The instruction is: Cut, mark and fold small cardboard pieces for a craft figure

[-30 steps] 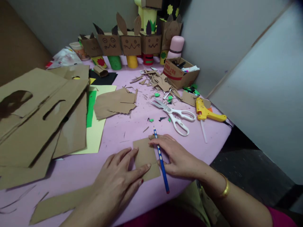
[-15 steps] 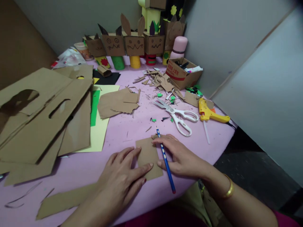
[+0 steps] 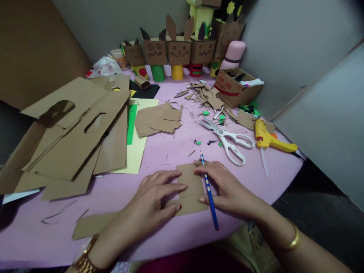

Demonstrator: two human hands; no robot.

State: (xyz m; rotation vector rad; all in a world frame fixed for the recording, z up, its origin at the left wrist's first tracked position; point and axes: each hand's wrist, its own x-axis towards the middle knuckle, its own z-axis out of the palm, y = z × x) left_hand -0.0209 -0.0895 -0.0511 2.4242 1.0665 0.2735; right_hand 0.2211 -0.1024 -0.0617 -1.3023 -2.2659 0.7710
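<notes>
A small cardboard piece lies flat on the table before me, a narrow cardboard band across its near end. My left hand reaches over from the left with its fingers apart, fingertips on the piece and thumb on the band. At the right edge, my right hand touches the piece with thumb and fingertips. It also holds a blue pencil, point away from me. Under my left forearm lies a cardboard strip; my hand hides whether it joins the band.
White-handled scissors and a yellow glue gun lie to the right. Cardboard sheets are piled at left. Scraps and a small box are farther back, before several cardboard animal figures.
My view has swung left, so everything sits further right. My left fingers have lifted and shifted on the cardboard piece; the band across its near end now shows. The right hand still holds the pencil.
</notes>
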